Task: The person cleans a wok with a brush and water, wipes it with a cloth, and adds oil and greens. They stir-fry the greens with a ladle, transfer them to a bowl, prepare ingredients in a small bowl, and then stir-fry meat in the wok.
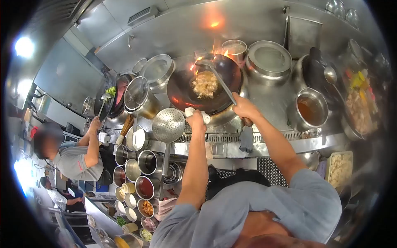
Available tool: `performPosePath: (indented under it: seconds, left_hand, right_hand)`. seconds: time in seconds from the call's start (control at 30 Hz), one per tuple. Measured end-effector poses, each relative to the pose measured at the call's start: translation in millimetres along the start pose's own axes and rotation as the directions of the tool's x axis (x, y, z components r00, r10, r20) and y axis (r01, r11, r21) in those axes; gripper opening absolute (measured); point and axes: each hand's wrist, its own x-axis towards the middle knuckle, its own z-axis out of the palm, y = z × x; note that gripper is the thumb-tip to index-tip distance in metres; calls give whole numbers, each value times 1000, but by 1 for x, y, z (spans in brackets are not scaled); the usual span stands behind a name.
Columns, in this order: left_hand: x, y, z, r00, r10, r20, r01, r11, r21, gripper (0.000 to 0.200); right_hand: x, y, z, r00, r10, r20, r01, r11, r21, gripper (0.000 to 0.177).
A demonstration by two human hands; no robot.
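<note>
A dark wok (180,80) sits on the burner ahead of me, tilted, with pale, lightly browned food pieces (205,84) in it. Flames (225,53) rise at its far rim. My left hand (196,120) is closed round a white folded cloth (206,117) at the wok's near left rim; the cloth hides whatever part of the wok lies under it. In my right hand (245,108) is the handle of a long metal ladle (222,82), whose bowl end reaches over the food near the far side of the wok.
A perforated strainer (168,125) lies left of my left arm. Several sauce and ingredient pots (145,187) stand lower left. Lidded pots (269,60) flank the wok; a pot of brown liquid (308,109) stands right. A co-worker (80,159) cooks at the left.
</note>
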Motion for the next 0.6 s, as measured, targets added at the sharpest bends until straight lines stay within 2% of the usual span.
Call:
performPosePath:
  seconds: [0.03, 0.07, 0.13, 0.17, 0.27, 0.3, 0.37, 0.4, 0.43, 0.47, 0.5, 0.53, 0.57, 0.6]
  left_hand:
    - [6, -8, 2, 995, 57, -82, -56, 998, 17, 17]
    - [13, -15, -4, 993, 54, -104, -52, 998, 23, 17]
    - [22, -6, -12, 1000, -20, 13, 19, 996, 92, 14]
    - [22, -6, -9, 999, 10, -50, -2, 988, 152, 12]
    - [4, -4, -9, 998, 58, 38, -62, 993, 101, 21]
    - [18, -15, -15, 997, 74, -1, -73, 986, 149, 20]
    - [24, -14, -24, 995, -27, 97, 15, 993, 120, 26]
    - [25, -15, -29, 983, -85, 164, 71, 993, 92, 30]
    - [3, -4, -32, 971, -175, 166, 164, 983, 77, 32]
    - [-23, 6, -37, 951, -257, 170, 251, 966, 59, 35]
    - [-33, -10, -59, 927, -242, 287, 225, 970, 93, 46]
    - [-63, -12, -74, 917, -328, 229, 297, 942, 158, 51]
    - [-69, -37, -105, 880, -416, 229, 352, 895, 274, 55]
    - [-105, -45, -122, 889, -343, 304, 279, 931, 236, 57]
  right_hand:
    - [10, 5, 2, 999, -47, -13, 47, 999, -23, 50]
    - [14, 13, 2, 999, -44, 9, 44, 999, -17, 50]
    - [23, 24, 3, 951, 54, 303, -122, 970, 211, 46]
    - [21, 32, 7, 945, 124, 301, -193, 958, 212, 39]
    - [-13, 13, 1, 986, 63, 151, -40, 987, -154, 40]
    - [-25, 6, 3, 983, 68, 169, -42, 987, -154, 40]
    - [-37, -10, 2, 987, 46, 155, -53, 998, 44, 44]
    - [-33, -4, 2, 986, 41, 163, -48, 998, 39, 44]
    - [-24, 8, 2, 955, 89, 282, -169, 948, 271, 52]
    - [-14, 18, 3, 909, 100, 405, -300, 832, 468, 62]
    - [-12, 19, 7, 917, 119, 380, -275, 879, 390, 61]
    - [-14, 13, 13, 914, 106, 391, -269, 881, 389, 61]
    - [-16, 3, 18, 962, 81, 262, -149, 956, 251, 61]
    - [-21, -2, 26, 990, 38, 136, -51, 994, 94, 61]
